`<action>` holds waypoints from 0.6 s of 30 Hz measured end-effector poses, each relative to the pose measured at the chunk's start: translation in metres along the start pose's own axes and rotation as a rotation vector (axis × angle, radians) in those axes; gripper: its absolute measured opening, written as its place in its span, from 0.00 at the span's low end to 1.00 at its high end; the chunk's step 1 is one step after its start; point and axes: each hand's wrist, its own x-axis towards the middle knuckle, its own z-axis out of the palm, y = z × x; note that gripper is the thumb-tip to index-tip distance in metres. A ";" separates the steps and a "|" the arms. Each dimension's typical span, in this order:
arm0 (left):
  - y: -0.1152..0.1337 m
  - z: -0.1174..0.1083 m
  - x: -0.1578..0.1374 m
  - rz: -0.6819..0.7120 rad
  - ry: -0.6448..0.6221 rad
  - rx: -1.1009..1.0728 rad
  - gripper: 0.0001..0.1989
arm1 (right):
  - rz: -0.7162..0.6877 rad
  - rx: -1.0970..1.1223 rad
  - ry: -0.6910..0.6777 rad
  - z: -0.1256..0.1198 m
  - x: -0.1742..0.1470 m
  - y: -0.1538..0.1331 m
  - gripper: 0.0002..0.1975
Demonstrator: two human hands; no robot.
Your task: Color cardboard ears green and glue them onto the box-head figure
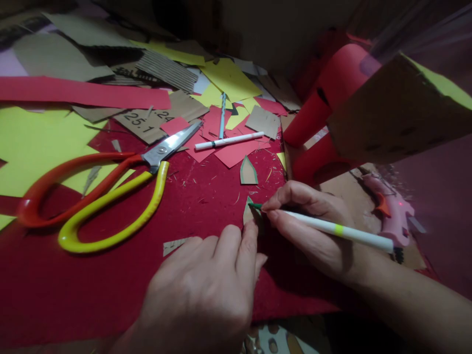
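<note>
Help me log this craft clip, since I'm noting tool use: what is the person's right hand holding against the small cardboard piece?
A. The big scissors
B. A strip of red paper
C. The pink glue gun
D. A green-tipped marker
D: the right hand grips a white marker whose green tip meets the small cardboard piece, while the scissors and glue gun lie untouched.

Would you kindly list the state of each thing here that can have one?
Scissors: open, lying flat on the felt.
Green marker: uncapped, held in the right hand, tip on the cardboard piece.
Cardboard piece: pinned by the left hand, edge partly coloured green.
White pen: lying flat, unheld.
Glue gun: lying on its side, unheld.
</note>
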 end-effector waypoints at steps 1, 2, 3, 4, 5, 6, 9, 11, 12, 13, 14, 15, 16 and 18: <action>0.000 0.000 0.000 -0.003 0.001 0.002 0.15 | 0.000 -0.005 0.010 0.000 0.000 0.000 0.04; 0.000 0.001 0.000 -0.006 0.007 0.005 0.15 | -0.012 -0.010 0.008 0.000 0.000 0.000 0.04; 0.000 0.001 -0.001 -0.009 0.009 0.007 0.14 | -0.028 -0.016 -0.006 0.000 0.000 0.000 0.04; 0.000 0.000 -0.001 -0.008 0.005 0.008 0.14 | -0.044 -0.021 -0.027 -0.001 0.000 0.000 0.04; 0.000 0.000 -0.002 -0.009 -0.011 0.006 0.14 | -0.056 -0.023 -0.052 -0.001 0.000 0.000 0.05; 0.000 -0.001 -0.002 -0.005 -0.025 0.004 0.14 | -0.060 -0.022 -0.073 -0.002 0.000 0.000 0.05; 0.001 -0.003 -0.003 -0.001 -0.044 0.005 0.15 | -0.026 -0.008 -0.068 -0.002 0.000 0.000 0.04; 0.001 -0.003 -0.002 -0.012 -0.055 0.004 0.16 | 0.012 0.011 -0.031 -0.001 0.000 0.000 0.03; 0.001 -0.003 -0.002 -0.019 -0.055 0.001 0.16 | 0.028 0.021 -0.017 0.000 0.000 0.000 0.03; 0.002 -0.003 -0.001 -0.023 -0.050 -0.002 0.16 | 0.039 0.027 -0.007 0.001 0.000 0.000 0.03; 0.002 -0.002 -0.001 -0.024 -0.040 -0.005 0.16 | 0.043 0.029 0.003 0.002 0.000 0.001 0.03; 0.002 -0.002 -0.001 -0.025 -0.032 -0.006 0.16 | 0.041 0.024 0.009 0.002 0.000 0.001 0.03; 0.003 -0.001 -0.001 -0.027 -0.024 -0.007 0.15 | 0.034 0.016 0.015 0.003 0.000 0.001 0.03; 0.003 -0.001 -0.001 -0.024 -0.005 -0.005 0.15 | 0.017 -0.007 0.019 0.003 0.000 0.001 0.03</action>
